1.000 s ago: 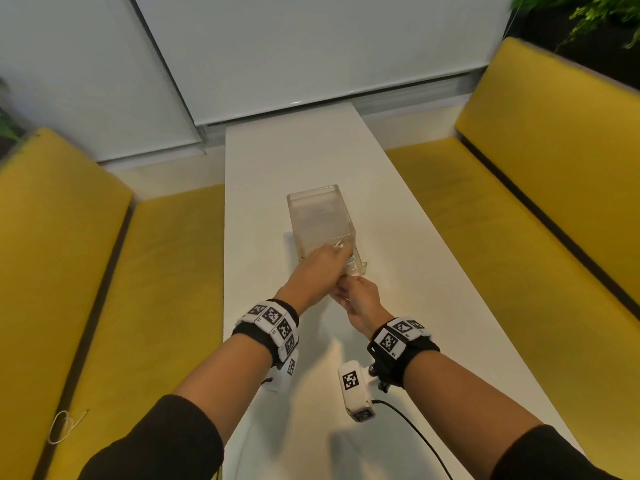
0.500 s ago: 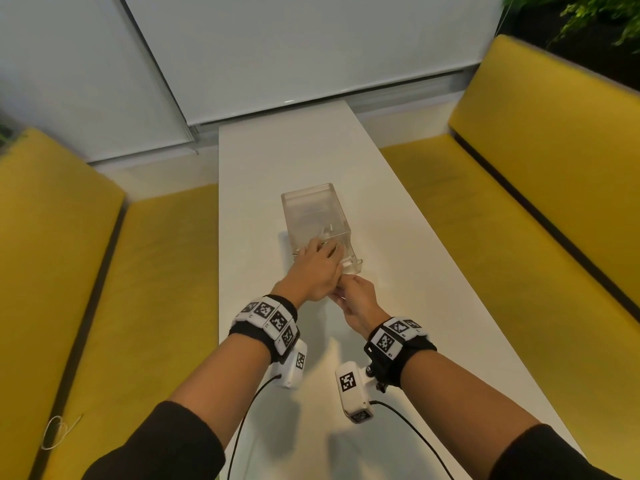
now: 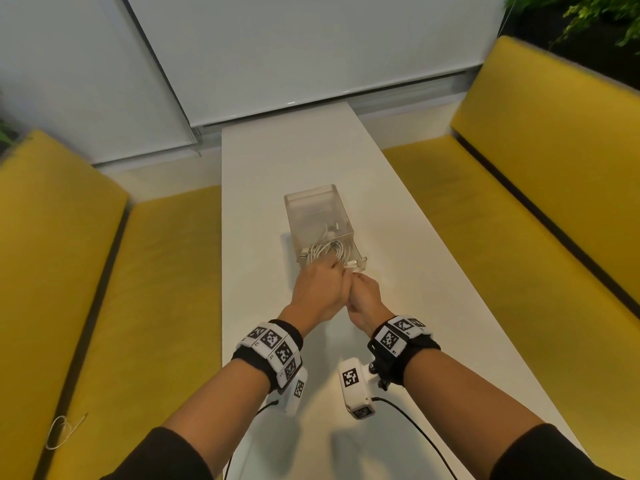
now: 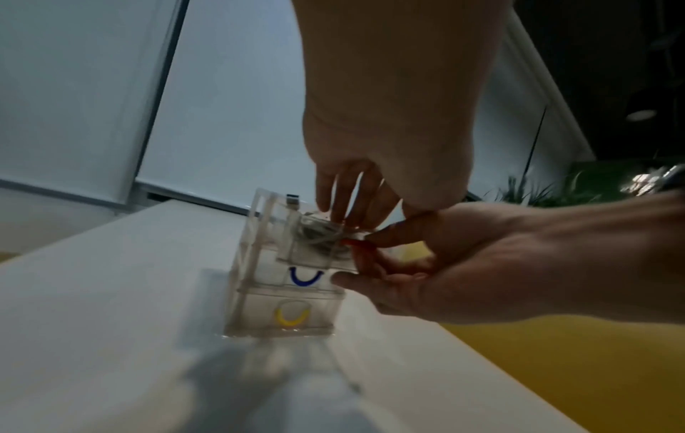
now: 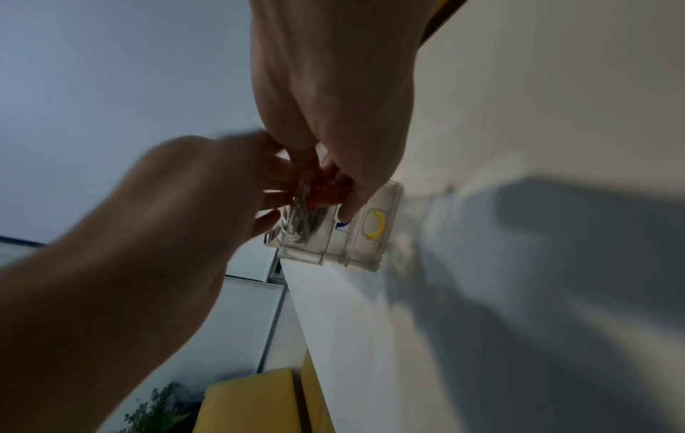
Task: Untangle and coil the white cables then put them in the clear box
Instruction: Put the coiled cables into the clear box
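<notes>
Head view shows yellow benches (image 3: 519,188) flanking a long white table (image 3: 398,258) on both sides, and the table serves as the landmark for everything else. On its middle stands the clear box (image 3: 313,209), a small stack of transparent drawers; from the left wrist view its front shows a blue curved handle (image 4: 304,277) above a yellow curved handle (image 4: 291,318), and the top drawer is pulled out toward the person. At the near end of the table both forearms reach forward, each with a black wrist strap carrying white marker tiles and a white camera block. The left hand (image 3: 320,289) is over the near end of the open drawer, its fingers (image 4: 342,190) straight and spread, their tips pressing down on the cables. The right hand (image 3: 365,301) is just beside it, touching it, with fingertips (image 4: 365,238) pinched at the front edge of the drawer where a strand of cable crosses; whether they grip the strand or the drawer lip cannot be told, since the close views are blurred. The white cables (image 3: 327,252) lie as a loose coil inside the drawer's near half, above the table's middle, with one connector end (image 4: 293,200) sticking up over the drawer wall. On the left bench, well apart from the table, lies a small loop of thin white wire (image 3: 60,433).
</notes>
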